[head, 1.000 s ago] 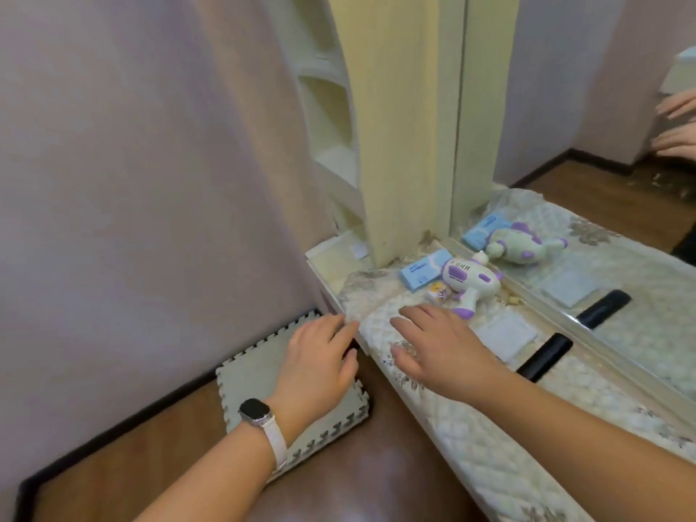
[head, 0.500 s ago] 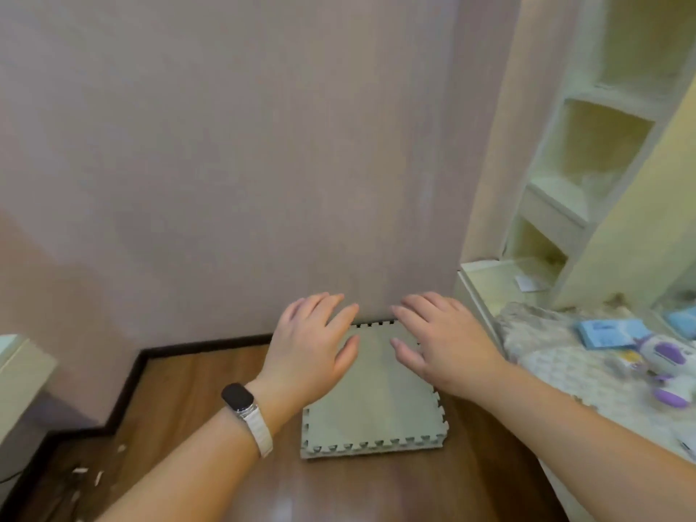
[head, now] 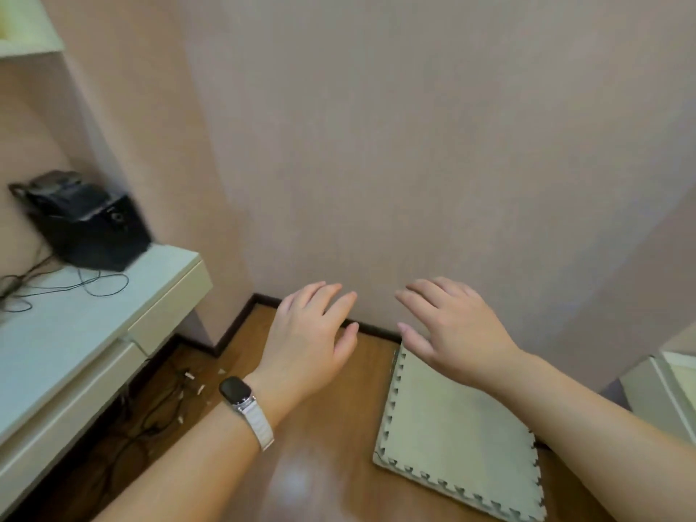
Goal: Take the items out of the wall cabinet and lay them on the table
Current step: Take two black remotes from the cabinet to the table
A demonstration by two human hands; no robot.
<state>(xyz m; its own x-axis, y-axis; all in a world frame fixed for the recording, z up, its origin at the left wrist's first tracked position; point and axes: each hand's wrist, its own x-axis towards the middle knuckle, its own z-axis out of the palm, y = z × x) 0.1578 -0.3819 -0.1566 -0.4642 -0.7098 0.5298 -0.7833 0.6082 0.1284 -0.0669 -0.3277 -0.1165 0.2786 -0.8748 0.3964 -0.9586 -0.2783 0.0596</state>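
My left hand [head: 310, 340] and my right hand [head: 454, 329] hover side by side in front of me, palms down, fingers straight and spread, holding nothing. A watch with a white strap sits on my left wrist. A bare pink wall [head: 414, 145] fills the view ahead. A white shelf corner [head: 26, 35] shows at the top left. The table with the toy and boxes is out of view; only a pale furniture corner [head: 663, 389] shows at the right edge.
A white desk [head: 75, 325] with drawers stands at the left, carrying a black device [head: 86, 220] and loose cables. A grey foam puzzle mat [head: 459, 438] lies on the wooden floor [head: 309, 465]. Cables and small white bits lie under the desk.
The view has swung left, away from the table and its shelves, toward the wall corner and the white desk. Both hands stay raised, empty and flat.
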